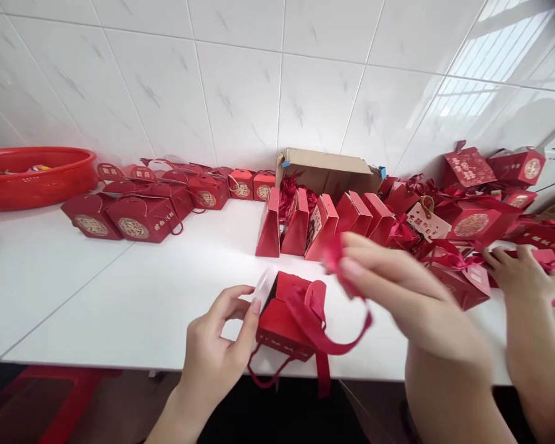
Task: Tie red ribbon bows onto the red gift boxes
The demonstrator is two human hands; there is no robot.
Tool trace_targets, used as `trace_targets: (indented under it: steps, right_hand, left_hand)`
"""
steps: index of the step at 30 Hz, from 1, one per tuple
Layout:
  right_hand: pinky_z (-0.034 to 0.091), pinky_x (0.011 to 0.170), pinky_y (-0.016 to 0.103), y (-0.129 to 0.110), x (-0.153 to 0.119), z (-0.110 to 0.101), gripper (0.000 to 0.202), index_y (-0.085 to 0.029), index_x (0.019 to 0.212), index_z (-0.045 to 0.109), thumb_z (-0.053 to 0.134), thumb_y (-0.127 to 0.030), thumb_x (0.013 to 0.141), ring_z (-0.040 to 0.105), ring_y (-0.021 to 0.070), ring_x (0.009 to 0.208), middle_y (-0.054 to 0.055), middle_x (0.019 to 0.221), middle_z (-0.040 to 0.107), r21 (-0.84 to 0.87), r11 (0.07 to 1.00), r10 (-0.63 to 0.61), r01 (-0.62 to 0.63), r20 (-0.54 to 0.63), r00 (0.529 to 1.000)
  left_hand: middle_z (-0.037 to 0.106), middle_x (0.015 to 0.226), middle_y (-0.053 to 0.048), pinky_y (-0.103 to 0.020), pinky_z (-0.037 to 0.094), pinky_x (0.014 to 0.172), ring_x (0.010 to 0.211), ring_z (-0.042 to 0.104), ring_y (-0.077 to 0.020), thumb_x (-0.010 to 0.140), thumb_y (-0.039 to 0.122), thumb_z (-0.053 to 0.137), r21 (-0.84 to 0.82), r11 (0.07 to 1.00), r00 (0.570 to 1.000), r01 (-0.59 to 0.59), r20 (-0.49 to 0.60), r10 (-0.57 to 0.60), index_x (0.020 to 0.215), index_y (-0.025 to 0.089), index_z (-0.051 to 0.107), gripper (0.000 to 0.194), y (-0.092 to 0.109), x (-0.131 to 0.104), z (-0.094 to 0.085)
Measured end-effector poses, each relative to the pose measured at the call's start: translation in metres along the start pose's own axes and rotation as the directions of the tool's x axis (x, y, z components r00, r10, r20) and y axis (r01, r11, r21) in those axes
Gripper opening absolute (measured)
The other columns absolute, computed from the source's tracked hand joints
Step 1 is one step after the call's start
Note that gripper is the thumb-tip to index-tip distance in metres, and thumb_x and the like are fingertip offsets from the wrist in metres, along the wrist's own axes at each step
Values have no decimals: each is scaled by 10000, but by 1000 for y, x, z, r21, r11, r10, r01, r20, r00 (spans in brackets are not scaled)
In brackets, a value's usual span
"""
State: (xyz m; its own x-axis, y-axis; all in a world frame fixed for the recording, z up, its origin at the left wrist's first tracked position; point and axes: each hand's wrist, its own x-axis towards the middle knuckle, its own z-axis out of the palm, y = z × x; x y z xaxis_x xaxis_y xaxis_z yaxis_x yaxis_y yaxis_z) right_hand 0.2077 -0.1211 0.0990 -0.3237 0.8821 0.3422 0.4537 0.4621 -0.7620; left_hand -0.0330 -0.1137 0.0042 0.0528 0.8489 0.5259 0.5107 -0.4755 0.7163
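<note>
Head view: hands (217,345) on red box (287,320)

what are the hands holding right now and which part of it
The left hand grips the red gift box by its left edge; the right hand pinches its red ribbon near the upper end.

Your head camera is looking forward and down from just above your hands, sitting close over the white table's (120,290) near edge. It's facing the tiled wall (240,80) beyond your grip, taking in the tabletop stretching left and right. Only this one view is running.
</note>
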Motion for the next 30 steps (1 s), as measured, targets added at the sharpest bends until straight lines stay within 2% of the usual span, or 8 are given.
trace_targets:
  steps: [2, 4, 7, 9, 11, 17, 25, 30]
  right_hand:
    - [435, 712, 294, -3, 18, 23, 400, -187, 637, 506, 399, -429, 937, 490, 137, 725, 29, 811, 507, -19, 997, 72, -70, 195, 978]
    - [414, 722, 290, 0, 30, 38, 377, -177, 611, 463, 409, -375, 928, 463, 127, 723, 19, 809, 494, -57, 990, 139, -127, 342, 929]
    - [391, 686, 270, 9, 36, 43, 342, -170, 570, 413, 440, -297, 885, 437, 115, 701, 3, 784, 473, -47, 970, 231, -237, 464, 855]
    - [379, 650, 258, 14, 36, 42, 325, -169, 558, 396, 454, -273, 860, 420, 108, 679, -4, 768, 453, -18, 953, 272, -301, 486, 831]
    - [374, 643, 256, 17, 35, 42, 306, -171, 564, 402, 460, -269, 848, 416, 110, 675, -6, 760, 447, -2, 945, 287, -326, 482, 828]
    - [362, 637, 246, 20, 37, 43, 265, -172, 605, 439, 475, -278, 846, 422, 106, 672, -12, 758, 452, 65, 940, 253, -335, 523, 814]
    - [341, 586, 249, 20, 40, 40, 265, -180, 597, 420, 497, -283, 829, 381, 100, 616, -28, 678, 412, 123, 924, 236, -363, 564, 791]
    - [330, 567, 245, 17, 47, 43, 265, -180, 592, 409, 446, -275, 837, 374, 96, 600, -28, 670, 434, 88, 949, 195, -302, 591, 782]
  left_hand:
    - [677, 666, 47, -170, 484, 602, 593, 644, -100, 851, 248, 578, -26, 1000, 1000, 10, 9, -10, 985, 212, 561, 140, 2, -3, 2]
    - [672, 643, 53, -172, 476, 587, 573, 634, -99, 849, 252, 579, -48, 999, 1000, 13, 7, -12, 997, 214, 552, 155, 4, -5, 4]
    - [659, 608, 59, -184, 468, 564, 538, 611, -103, 844, 273, 580, -79, 995, 998, 55, -22, -57, 1004, 214, 546, 174, 8, -5, 8]
    - [649, 592, 59, -188, 462, 546, 537, 606, -109, 843, 284, 578, -96, 991, 995, 94, -35, -98, 1008, 213, 546, 182, 11, -5, 9]
    - [644, 589, 57, -191, 467, 553, 552, 614, -113, 843, 282, 577, -107, 990, 994, 97, -37, -101, 1009, 212, 547, 183, 12, -6, 9]
    - [656, 647, 42, -207, 512, 615, 588, 637, -121, 840, 219, 571, -84, 996, 1000, -9, 11, 10, 1010, 211, 543, 172, 8, -10, 8]
    - [666, 699, 23, -234, 532, 653, 637, 648, -140, 837, 217, 574, -87, 996, 999, 18, 50, -14, 1013, 218, 532, 181, 9, -18, 8]
    - [677, 788, -3, -248, 525, 694, 725, 647, -152, 858, 297, 564, -145, 979, 971, 147, 212, -114, 977, 225, 563, 140, 13, -15, 2]
